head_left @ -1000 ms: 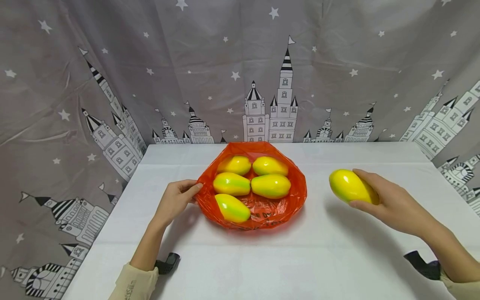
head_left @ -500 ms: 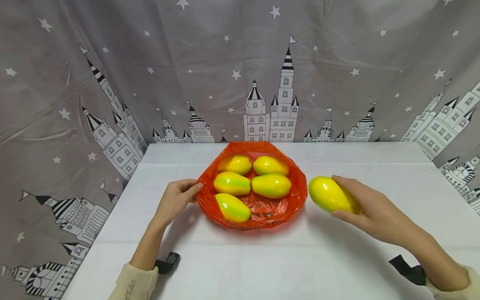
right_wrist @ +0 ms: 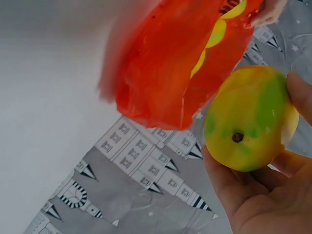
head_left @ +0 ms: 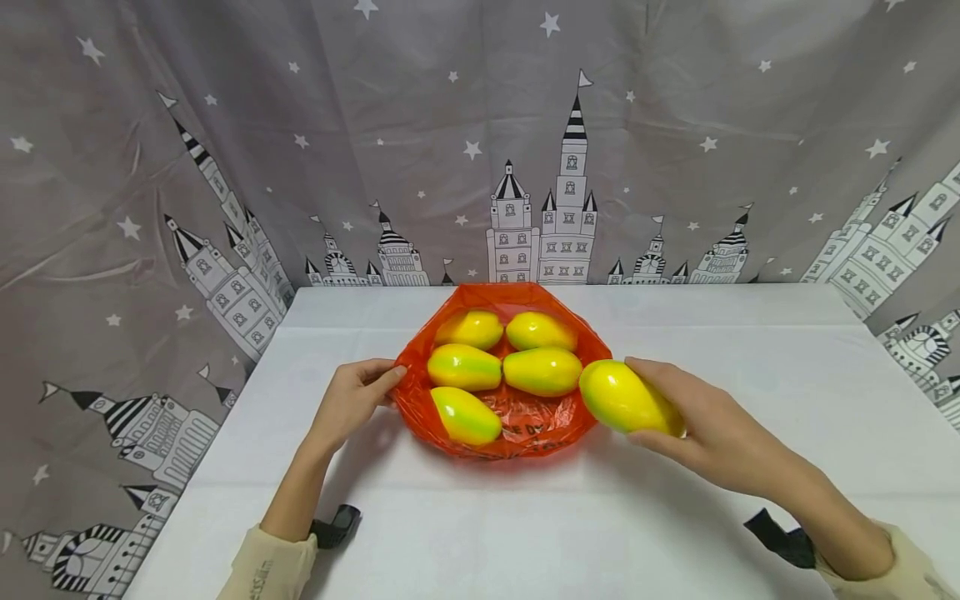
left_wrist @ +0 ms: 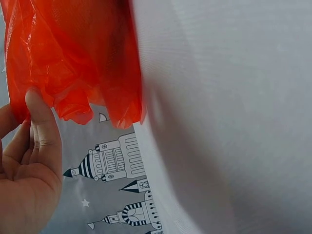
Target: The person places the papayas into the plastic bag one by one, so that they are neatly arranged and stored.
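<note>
A red plastic bag [head_left: 543,414] stands on the table with its mouth spread wide. Inside lie several shiny yellow-green mangoes [head_left: 542,372], toward the back and left. My left hand [head_left: 348,404] pinches the bag's left rim between thumb and fingers; the left wrist view shows the thumb pressed to the red plastic [left_wrist: 73,53]. At the bag's right side, my right hand [head_left: 712,433] grips another mango [head_left: 624,396] with thumb and fingers around it. This mango overlaps the right rim in the head view. Its dark stem end faces the right wrist camera.
A white cloth covers the table [head_left: 525,533]. Behind it hangs a grey curtain [head_left: 420,125] printed with castles and stars. Black straps circle both wrists, such as the left strap [head_left: 336,527].
My right hand has carried its mango leftward and slightly nearer the front, from right of the bag to its right rim. My left hand and the bag have stayed in place.
</note>
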